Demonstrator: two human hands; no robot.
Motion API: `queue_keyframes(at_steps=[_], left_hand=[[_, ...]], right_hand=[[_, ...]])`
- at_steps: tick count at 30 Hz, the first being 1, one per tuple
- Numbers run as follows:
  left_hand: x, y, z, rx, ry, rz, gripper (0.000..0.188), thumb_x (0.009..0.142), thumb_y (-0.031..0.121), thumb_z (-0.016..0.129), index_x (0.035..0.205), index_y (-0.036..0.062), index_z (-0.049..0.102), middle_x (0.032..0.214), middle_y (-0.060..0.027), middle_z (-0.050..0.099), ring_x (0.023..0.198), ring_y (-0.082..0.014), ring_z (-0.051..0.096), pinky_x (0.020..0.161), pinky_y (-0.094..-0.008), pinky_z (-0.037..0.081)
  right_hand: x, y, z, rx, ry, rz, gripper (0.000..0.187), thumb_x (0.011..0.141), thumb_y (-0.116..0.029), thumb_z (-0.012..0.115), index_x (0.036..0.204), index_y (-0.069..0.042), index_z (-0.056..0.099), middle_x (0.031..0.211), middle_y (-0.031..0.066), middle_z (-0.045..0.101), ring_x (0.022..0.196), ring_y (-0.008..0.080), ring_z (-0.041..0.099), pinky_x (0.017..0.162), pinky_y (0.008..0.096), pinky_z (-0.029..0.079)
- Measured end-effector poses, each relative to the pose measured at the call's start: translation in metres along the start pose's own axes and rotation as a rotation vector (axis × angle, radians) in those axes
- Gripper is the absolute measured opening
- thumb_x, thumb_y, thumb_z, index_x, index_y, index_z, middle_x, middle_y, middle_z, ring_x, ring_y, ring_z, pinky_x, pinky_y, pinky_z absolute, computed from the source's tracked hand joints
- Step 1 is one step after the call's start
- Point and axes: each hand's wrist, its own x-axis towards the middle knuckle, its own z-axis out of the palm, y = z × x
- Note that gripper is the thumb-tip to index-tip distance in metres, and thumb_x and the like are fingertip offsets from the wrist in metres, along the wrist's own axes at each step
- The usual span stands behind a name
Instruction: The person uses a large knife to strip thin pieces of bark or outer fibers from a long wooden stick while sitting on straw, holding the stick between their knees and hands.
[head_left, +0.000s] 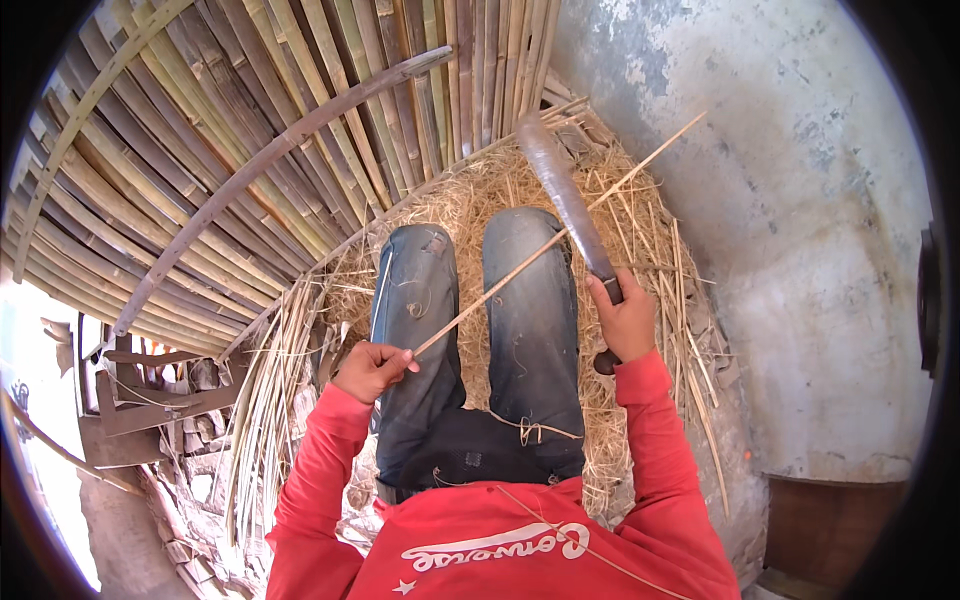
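Pinched in my left hand (374, 371), above my left thigh, is the near end of a thin bamboo strip (512, 273). The strip slants up and away to the right across my knees. My right hand (628, 318) is closed round the dark handle of a long machete (562, 190), its broad blade pointing away from me. Blade and strip cross just beyond my right knee; whether they touch I cannot tell. Fine curled shavings cling to my jeans (530, 340), and a thin loose sliver (535, 430) lies across my lap.
A fence of upright bamboo slats (330, 120) with curved crosspieces stands ahead and left. Pale shavings (480, 180) cover the ground round my legs. A bundle of thin strips (262, 420) lies at my left, with more strips (690, 330) at my right beside a worn plaster wall (800, 250).
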Motion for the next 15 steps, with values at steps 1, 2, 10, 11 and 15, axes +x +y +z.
queue_keyframes(at_steps=[1, 2, 10, 11, 15], left_hand=[[0.001, 0.004, 0.002, -0.068, -0.032, -0.066, 0.037, 0.103, 0.034, 0.07, 0.094, -0.0008, 0.078, 0.062, 0.0043, 0.051, 0.051, -0.0042, 0.036, 0.049, -0.0253, 0.025], [0.003, 0.007, 0.006, -0.137, -0.066, -0.133, 0.039, 0.104, 0.035, 0.07, 0.094, -0.0018, 0.077, 0.061, 0.0047, 0.049, 0.049, -0.0035, 0.033, 0.048, -0.0248, 0.023], [0.003, 0.0, 0.007, -0.313, -0.146, -0.308, 0.038, 0.106, 0.036, 0.065, 0.1, -0.0006, 0.072, 0.064, 0.007, 0.043, 0.047, -0.003, 0.029, 0.044, -0.0243, 0.018], [0.004, 0.003, 0.008, -0.316, -0.164, -0.326, 0.037, 0.107, 0.036, 0.064, 0.102, 0.0, 0.071, 0.065, 0.0076, 0.041, 0.047, -0.0029, 0.028, 0.044, -0.0241, 0.018], [0.016, 0.004, 0.018, -0.431, -0.222, -0.408, 0.036, 0.108, 0.036, 0.062, 0.103, 0.0005, 0.069, 0.065, 0.0081, 0.039, 0.047, -0.0033, 0.026, 0.044, -0.0238, 0.018]], right_hand=[[-0.002, 0.002, 0.003, 0.0, 0.004, -0.002, 0.041, 0.092, -0.042, 0.079, 0.097, -0.003, 0.066, 0.067, 0.0153, 0.065, 0.058, 0.031, 0.063, 0.059, 0.0437, 0.049], [-0.008, 0.0, 0.006, -0.023, -0.064, 0.004, 0.041, 0.093, -0.043, 0.078, 0.098, -0.004, 0.066, 0.068, 0.0162, 0.065, 0.061, 0.0324, 0.065, 0.059, 0.044, 0.049], [-0.004, -0.004, 0.01, -0.037, -0.124, -0.036, 0.042, 0.092, -0.045, 0.078, 0.096, -0.005, 0.066, 0.069, 0.0185, 0.065, 0.065, 0.0413, 0.066, 0.058, 0.0482, 0.048], [0.001, -0.004, 0.008, 0.051, -0.059, 0.038, 0.042, 0.092, -0.045, 0.078, 0.095, -0.005, 0.066, 0.068, 0.0183, 0.064, 0.064, 0.0417, 0.065, 0.058, 0.0484, 0.048], [-0.032, -0.018, 0.018, -0.13, -0.25, -0.175, 0.042, 0.093, -0.044, 0.078, 0.094, -0.004, 0.064, 0.071, 0.0202, 0.067, 0.064, 0.0387, 0.067, 0.059, 0.0475, 0.05]])
